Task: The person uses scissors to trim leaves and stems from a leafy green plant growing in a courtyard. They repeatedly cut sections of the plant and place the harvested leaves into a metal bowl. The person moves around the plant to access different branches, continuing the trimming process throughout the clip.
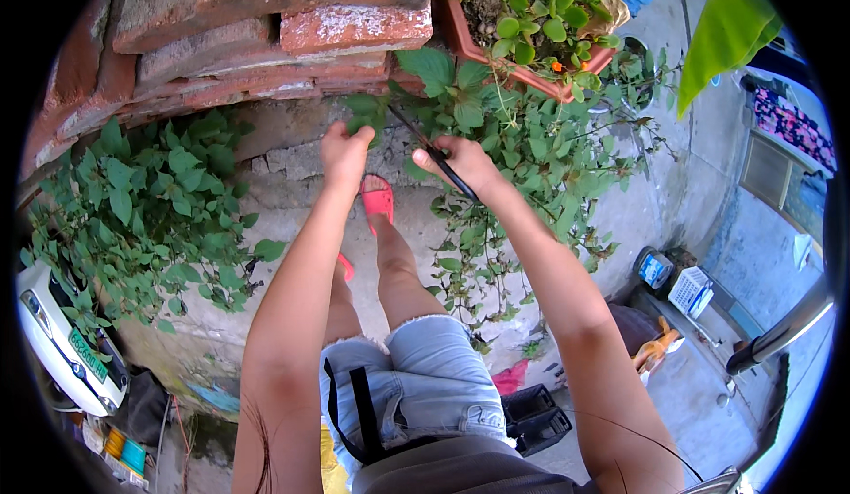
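My left hand (345, 155) pinches a bunch of green leaves (365, 110) between thumb and fingers, in front of the brick wall. In my right hand (470, 167) is a dark tool with a narrow blade and black handle (455, 176); whether it is a knife or scissors, I cannot tell. Its blade slants up and left, with the tip close to the held leaves. Just right of the tip, a plant with broad toothed leaves (468, 112) grows beside the wall. Leafy stems (524, 152) spread behind and below my right hand.
Stacked red bricks (355, 29) rise ahead, next to a terracotta-coloured planter (468, 32) of succulents. Another leafy bush (146, 182) stands left. My feet, in pink sandals (378, 203), are on a concrete ledge (299, 208). Lower down are a white car (50, 341) and black crates (531, 414).
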`<action>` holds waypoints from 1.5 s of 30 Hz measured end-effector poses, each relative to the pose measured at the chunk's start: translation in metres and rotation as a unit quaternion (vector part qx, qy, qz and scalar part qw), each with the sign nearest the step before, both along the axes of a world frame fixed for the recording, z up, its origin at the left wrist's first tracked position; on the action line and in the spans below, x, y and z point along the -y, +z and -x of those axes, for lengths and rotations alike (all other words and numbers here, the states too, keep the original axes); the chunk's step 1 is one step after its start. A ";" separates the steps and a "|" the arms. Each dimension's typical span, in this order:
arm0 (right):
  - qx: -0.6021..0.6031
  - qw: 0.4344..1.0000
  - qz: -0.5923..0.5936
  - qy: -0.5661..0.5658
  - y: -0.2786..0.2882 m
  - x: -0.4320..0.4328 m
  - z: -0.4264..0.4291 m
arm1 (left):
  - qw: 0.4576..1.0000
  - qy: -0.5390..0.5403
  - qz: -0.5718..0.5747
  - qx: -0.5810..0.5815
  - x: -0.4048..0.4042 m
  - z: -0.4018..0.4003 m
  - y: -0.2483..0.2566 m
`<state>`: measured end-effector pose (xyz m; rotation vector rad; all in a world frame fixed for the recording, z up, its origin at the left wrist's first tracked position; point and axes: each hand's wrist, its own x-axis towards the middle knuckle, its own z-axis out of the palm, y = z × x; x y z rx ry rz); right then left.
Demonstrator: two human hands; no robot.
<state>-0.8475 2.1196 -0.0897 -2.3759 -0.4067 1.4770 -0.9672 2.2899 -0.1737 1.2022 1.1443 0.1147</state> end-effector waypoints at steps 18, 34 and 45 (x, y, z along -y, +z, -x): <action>-0.010 0.952 -0.140 -0.272 0.059 0.028 0.086 | 0.983 -0.113 -0.118 0.090 0.017 -0.087 0.104; 0.026 0.933 -0.208 -0.292 0.061 0.017 0.094 | 0.996 0.044 -0.038 0.066 0.027 -0.078 0.097; 0.028 0.920 -0.201 -0.335 0.075 0.001 0.083 | 0.996 0.064 -0.002 0.060 0.040 -0.064 0.102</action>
